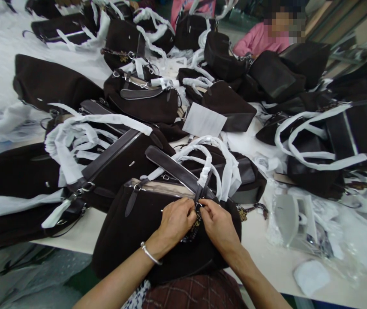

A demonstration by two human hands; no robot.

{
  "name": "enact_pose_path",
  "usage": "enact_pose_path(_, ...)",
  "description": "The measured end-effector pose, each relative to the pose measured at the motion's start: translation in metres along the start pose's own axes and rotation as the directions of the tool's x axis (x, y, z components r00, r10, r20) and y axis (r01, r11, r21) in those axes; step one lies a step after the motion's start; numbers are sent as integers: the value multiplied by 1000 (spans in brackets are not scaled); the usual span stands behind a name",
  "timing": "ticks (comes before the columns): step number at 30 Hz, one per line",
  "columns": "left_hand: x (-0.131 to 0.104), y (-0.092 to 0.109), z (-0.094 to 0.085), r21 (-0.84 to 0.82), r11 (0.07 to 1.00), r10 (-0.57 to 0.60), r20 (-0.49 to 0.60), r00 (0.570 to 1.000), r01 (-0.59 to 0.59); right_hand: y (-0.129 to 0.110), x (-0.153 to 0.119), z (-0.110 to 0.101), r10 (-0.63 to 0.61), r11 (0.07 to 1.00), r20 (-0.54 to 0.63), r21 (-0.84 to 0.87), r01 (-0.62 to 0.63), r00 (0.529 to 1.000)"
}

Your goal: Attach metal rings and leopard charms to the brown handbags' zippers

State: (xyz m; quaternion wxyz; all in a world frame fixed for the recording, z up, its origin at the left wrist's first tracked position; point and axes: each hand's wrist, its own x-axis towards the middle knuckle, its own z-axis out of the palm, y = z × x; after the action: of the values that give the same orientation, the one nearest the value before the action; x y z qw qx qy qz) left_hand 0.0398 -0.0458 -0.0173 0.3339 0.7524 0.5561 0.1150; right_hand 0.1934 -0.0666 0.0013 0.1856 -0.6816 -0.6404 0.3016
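A dark brown suede handbag rests against the table's front edge, partly on my lap. Its handles are wrapped in white paper and a brown leather strap crosses its top. My left hand and my right hand meet at the bag's upper middle, fingers pinched around a small metal ring or clasp with a leopard-patterned charm hanging beneath. A silver bracelet sits on my left wrist.
Several similar brown bags with paper-wrapped handles cover the white table. Clear plastic wrapping lies at right. A white paper sheet rests mid-table. A person in pink sits across.
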Motion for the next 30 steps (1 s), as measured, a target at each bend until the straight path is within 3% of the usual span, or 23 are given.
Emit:
enact_pose_path(11, 6, 5, 0, 55, 998, 29, 5, 1000, -29, 3, 1, 2, -15, 1000, -13, -19, 15, 1000)
enact_pose_path(20, 6, 7, 3, 148, 987, 43, 98, 994, -58, 4, 2, 5, -73, 992, -15, -103, 71, 997)
enact_pose_path(30, 6, 7, 2, 80, 997, 2, 36, 999, -4, 3, 2, 2, -48, 988, 21, -148, 51, 999)
